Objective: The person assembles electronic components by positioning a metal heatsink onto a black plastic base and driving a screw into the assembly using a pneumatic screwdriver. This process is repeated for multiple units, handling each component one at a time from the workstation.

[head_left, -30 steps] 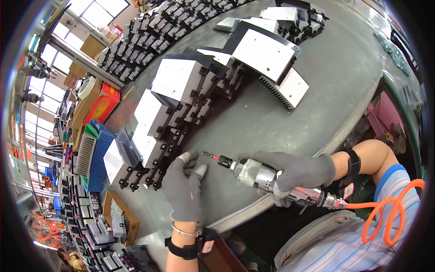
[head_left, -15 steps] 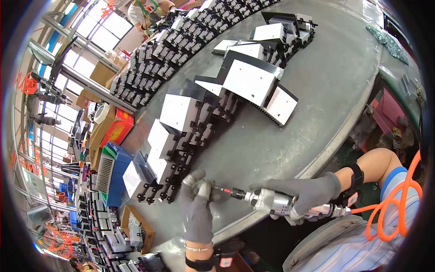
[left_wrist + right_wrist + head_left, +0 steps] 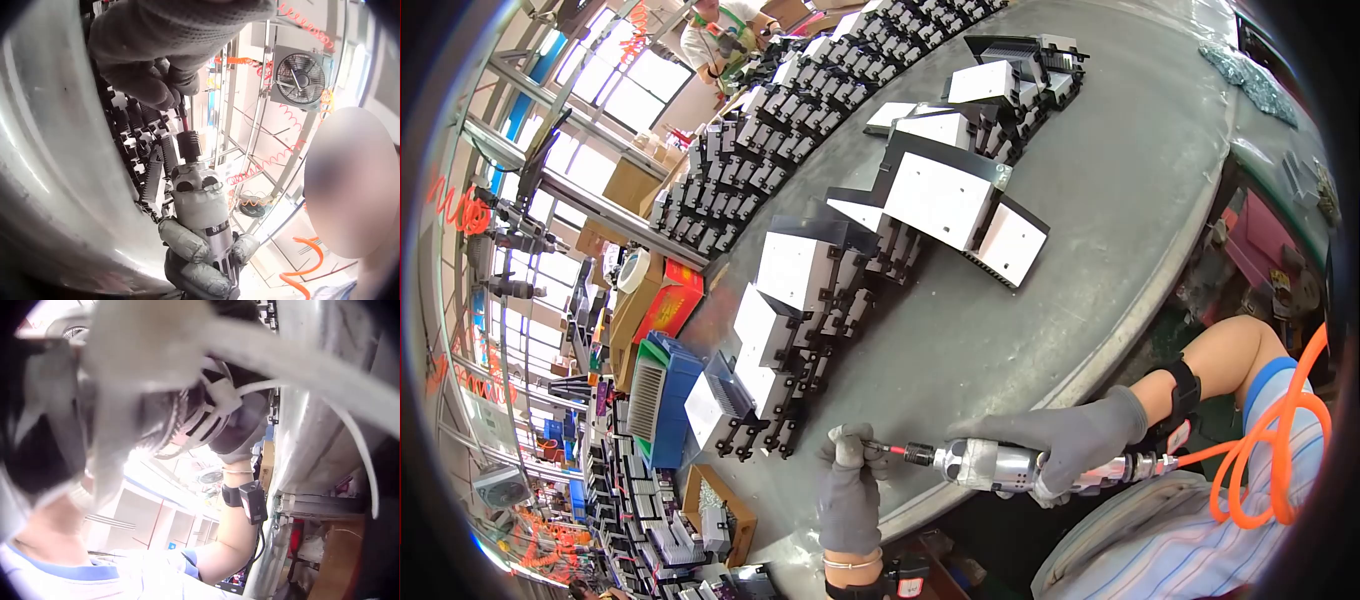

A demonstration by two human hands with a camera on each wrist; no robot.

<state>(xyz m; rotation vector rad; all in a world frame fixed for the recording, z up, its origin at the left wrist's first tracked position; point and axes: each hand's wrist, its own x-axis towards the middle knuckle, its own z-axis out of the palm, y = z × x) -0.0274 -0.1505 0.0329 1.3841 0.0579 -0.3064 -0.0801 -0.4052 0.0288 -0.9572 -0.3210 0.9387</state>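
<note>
My gloved right hand (image 3: 1090,430) grips a silver pneumatic screwdriver (image 3: 985,465) near the table's front edge, its bit pointing left. From its rear end runs an orange coiled hose (image 3: 1280,460). My gloved left hand (image 3: 850,495) is at the front of the tool, thumb and fingers pinching the tip of the bit (image 3: 896,449). The left wrist view shows those fingertips (image 3: 164,97) closed round the tip, just ahead of the black chuck (image 3: 189,145); whether a screw sits there I cannot tell. Beyond the left hand stands a row of white-faced metal housings (image 3: 765,340) with black brackets.
More housings (image 3: 940,200) continue the row toward the far end of the grey table (image 3: 1120,230). Many bracketed parts (image 3: 750,150) fill the far left side. A blue bin (image 3: 675,400) and a cardboard box of small parts (image 3: 740,520) stand at the left. Another person (image 3: 720,40) is at the back.
My left hand, apart from the bit a second ago, has come to its tip and now pinches it. The right hand keeps its hold on the screwdriver. The head view has shifted.
</note>
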